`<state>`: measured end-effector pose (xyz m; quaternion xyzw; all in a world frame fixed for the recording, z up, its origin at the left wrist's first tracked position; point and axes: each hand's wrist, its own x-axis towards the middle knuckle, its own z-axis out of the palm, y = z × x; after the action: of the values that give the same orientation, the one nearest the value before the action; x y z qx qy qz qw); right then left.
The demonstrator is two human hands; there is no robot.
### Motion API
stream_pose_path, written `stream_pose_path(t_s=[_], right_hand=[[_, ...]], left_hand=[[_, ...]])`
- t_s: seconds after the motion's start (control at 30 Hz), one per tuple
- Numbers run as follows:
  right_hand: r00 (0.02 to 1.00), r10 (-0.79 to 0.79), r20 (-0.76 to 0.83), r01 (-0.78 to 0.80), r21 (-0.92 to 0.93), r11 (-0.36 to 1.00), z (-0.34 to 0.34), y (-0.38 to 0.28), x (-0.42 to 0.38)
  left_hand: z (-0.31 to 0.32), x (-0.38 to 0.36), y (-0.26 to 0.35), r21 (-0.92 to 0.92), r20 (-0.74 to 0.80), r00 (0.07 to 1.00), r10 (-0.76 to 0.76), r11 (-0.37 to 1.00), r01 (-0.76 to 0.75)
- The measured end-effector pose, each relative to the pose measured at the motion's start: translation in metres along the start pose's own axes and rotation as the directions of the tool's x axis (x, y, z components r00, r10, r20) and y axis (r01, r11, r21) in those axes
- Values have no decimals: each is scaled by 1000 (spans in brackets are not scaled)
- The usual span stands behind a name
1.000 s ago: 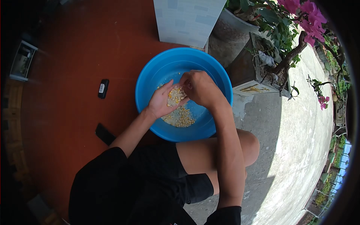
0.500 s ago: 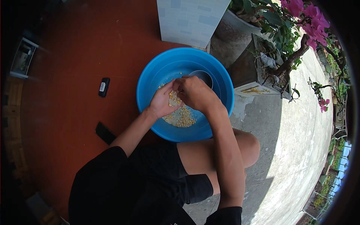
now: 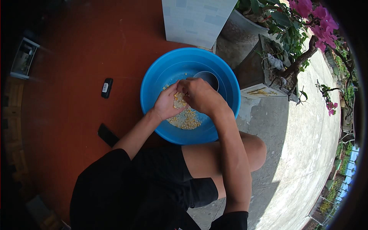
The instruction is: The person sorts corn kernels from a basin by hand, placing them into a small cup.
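A round blue basin stands in front of me, with loose yellow and whitish kernels on its bottom. Palm up above them, my left hand is cupped open, and a small heap of kernels lies on it. My right hand bends over that palm with its fingers drawn together at the heap; what they pinch is hidden. Behind my right hand, a round metal bowl rests inside the basin.
On the red floor at left lie a small black device with a white label and a black phone. A pale tiled pillar rises beyond the basin. Potted plants with pink flowers stand at right beside the concrete ground.
The whole view has shifted very slightly. My right fingers stay over my left palm, with hardly any visible movement.
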<state>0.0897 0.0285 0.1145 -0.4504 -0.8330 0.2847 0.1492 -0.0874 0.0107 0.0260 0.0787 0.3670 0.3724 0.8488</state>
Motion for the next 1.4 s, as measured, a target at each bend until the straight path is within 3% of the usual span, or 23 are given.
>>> stream_pose_path(t_s=[0.07, 0.17, 0.4, 0.47, 0.5, 0.57, 0.6, 0.77, 0.83, 0.87, 0.97, 1.2, 1.4], right_hand=[[1000, 5, -9, -5, 5, 1000, 1, 1, 1], [999, 2, -46, -1, 37, 999, -2, 1, 1], [988, 9, -156, 26, 218, 976, -15, -3, 2], [971, 72, -227, -12, 257, 966, -19, -1, 2], [960, 103, -260, -28, 278, 960, -21, 2, 2], [925, 211, -317, -126, 268, 955, -23, 18, 4], [900, 265, -347, -177, 265, 948, -24, 30, 4], [898, 101, -428, -150, -83, 985, -11, 69, -3], [924, 108, -367, -161, -117, 980, -18, 42, -9], [951, 113, -288, -130, -42, 991, -22, 29, -10], [994, 83, -68, -74, 127, 989, -25, -1, -7], [997, 38, -69, -43, -64, 997, 3, -5, -1], [997, 18, -79, -19, -22, 1000, 6, -3, 2]], left_hand=[[-6, 4, -1, 5, 39, 999, 6, 1000, -6], [9, -4, 2, -29, -25, 1000, 5, 1000, -5], [17, -11, 4, -31, 84, 995, 60, 998, -58], [21, -12, 6, -52, 108, 993, 50, 998, -44], [16, -6, 5, -97, 215, 975, 51, 995, -31], [1, 9, 0, -179, 423, 904, 66, 984, 12], [5, 6, 0, -180, 425, 902, 70, 984, 9], [15, 2, 3, -195, 440, 895, 78, 981, 10], [9, 7, 2, -184, 434, 897, 85, 983, -4], [5, 9, 0, -180, 428, 899, 88, 984, -11], [14, -6, 4, -69, 88, 996, 34, 997, -28], [1, 2, 1, -59, 6, 1000, 1, 998, 0], [-2, 5, 1, -63, -18, 1000, -3, 998, 2]])
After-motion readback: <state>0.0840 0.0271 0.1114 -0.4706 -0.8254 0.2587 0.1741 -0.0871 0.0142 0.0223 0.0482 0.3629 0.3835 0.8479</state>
